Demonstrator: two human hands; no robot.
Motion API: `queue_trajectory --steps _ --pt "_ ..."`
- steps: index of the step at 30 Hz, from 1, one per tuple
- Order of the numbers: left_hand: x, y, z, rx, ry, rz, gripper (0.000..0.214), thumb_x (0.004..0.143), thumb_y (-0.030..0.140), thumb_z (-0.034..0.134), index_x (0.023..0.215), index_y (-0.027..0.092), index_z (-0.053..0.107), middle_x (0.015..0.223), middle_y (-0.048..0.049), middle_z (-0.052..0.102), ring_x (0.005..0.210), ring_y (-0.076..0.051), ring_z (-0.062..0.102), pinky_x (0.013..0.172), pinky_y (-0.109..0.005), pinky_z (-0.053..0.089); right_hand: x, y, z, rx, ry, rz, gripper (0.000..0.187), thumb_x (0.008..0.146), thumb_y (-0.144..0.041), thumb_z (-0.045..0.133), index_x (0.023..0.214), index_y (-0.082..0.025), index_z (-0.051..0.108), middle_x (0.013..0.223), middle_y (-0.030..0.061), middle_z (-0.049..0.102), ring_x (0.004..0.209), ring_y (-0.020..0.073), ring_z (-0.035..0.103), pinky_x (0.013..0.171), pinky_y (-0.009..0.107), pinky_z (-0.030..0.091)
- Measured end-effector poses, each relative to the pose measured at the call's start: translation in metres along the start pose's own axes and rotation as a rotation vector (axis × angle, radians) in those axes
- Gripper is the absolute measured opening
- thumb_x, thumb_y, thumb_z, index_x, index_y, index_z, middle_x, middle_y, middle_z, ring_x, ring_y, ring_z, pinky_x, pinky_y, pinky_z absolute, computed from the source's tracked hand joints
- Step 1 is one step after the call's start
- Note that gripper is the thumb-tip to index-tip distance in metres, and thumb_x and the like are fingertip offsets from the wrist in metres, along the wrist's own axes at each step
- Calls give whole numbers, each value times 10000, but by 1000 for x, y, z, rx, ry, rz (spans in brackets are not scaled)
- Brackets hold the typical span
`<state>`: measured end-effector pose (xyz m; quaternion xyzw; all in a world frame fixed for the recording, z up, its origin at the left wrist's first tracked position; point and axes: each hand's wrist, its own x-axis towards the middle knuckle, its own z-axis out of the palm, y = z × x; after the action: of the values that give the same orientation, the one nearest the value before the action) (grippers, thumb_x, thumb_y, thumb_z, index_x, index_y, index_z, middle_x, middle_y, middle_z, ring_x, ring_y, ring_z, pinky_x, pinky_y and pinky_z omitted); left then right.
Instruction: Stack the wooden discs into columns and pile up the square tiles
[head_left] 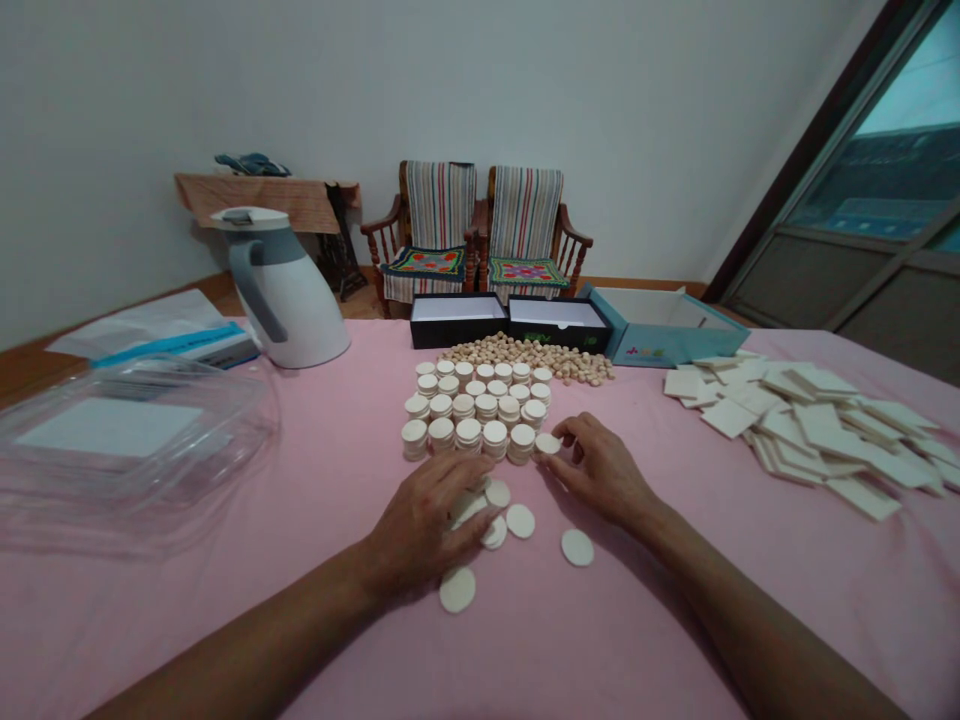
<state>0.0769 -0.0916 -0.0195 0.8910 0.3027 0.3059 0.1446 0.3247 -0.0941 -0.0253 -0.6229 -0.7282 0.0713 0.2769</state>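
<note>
Pale round discs, seemingly wooden, stand in several rows of short stacks [468,430] at the middle of the table. My right hand [600,465] is at the right end of the front row, thumb and fingertips closed around the edge of a disc [547,443]; whether more lie under it is hard to see. Nearer to me, my left hand [435,515] rests over loose discs [497,493], its thumb apart from the fingers. The palm partly hides those discs. Single discs lie around it, one [457,589] in front and another [577,547] to the right.
Behind the stacks spreads a heap of small wooden beads [532,352], backed by two black boxes [459,325] and a blue box [667,340]. Square pale tiles [817,420] pile up at right. On the left are a white jug [289,300] and clear plastic tray [142,430].
</note>
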Motion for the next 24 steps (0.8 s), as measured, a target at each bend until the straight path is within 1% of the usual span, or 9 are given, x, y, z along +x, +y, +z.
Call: queue_trajectory --steps 4,6,9,10,12,14,16,18,24 --pt "0 -4 0 -11 194 -67 192 878 248 516 1036 158 576 1014 -79 639 959 -187 579 838 -332 468 0 -2 4 -82 24 57 245 770 -409 617 857 -189 556 843 39 550 677 157 510 572 269 347" --pt "0 -5 -1 -33 240 -117 136 888 261 500 917 155 580 885 -55 628 836 -166 577 749 -298 463 0 -2 2 -88 26 51 269 765 -436 623 839 -186 555 836 40 555 679 159 509 575 270 340" --pt "0 -5 -3 -82 273 -164 211 908 280 458 755 161 541 717 -15 562 686 -135 533 648 -261 428 -1 -4 -7 -18 2 -11 244 796 -415 600 764 -181 542 756 24 540 642 140 483 572 262 335" --pt "0 -5 -3 -101 280 -178 238 914 288 445 731 162 532 695 -10 547 667 -131 523 631 -255 419 -3 -5 -11 26 -36 -51 226 809 -390 589 741 -181 537 726 14 531 625 131 470 566 256 332" --pt "0 -5 -3 -149 295 -211 275 920 309 425 710 164 526 673 -7 531 650 -129 509 605 -248 408 -7 -11 -18 127 -170 -153 169 817 -326 582 738 -181 543 712 3 527 626 121 464 567 245 338" --pt "0 -5 -2 -210 312 -253 299 925 326 408 705 164 529 664 -8 530 644 -129 503 587 -243 402 -11 -19 -22 197 -314 -252 100 795 -276 601 801 -183 563 773 8 546 675 124 478 598 243 360" --pt "0 -6 -1 -270 333 -291 316 929 333 398 696 164 528 662 -10 533 641 -128 502 578 -240 400 -16 -27 -23 213 -399 -311 154 760 -262 633 879 -187 569 852 20 551 740 139 484 639 254 380" --pt "1 -7 0 -311 352 -325 326 930 336 398 687 162 527 658 -11 534 641 -126 503 575 -236 398 -19 -34 -21 193 -437 -336 224 733 -263 654 924 -188 564 892 27 542 773 152 476 661 267 389" --pt "2 -9 1 -363 353 -393 331 923 338 412 673 154 525 642 -3 523 617 -113 488 545 -216 390 -20 -40 -17 168 -461 -347 238 730 -181 595 964 -195 553 914 36 533 802 166 478 688 281 406"
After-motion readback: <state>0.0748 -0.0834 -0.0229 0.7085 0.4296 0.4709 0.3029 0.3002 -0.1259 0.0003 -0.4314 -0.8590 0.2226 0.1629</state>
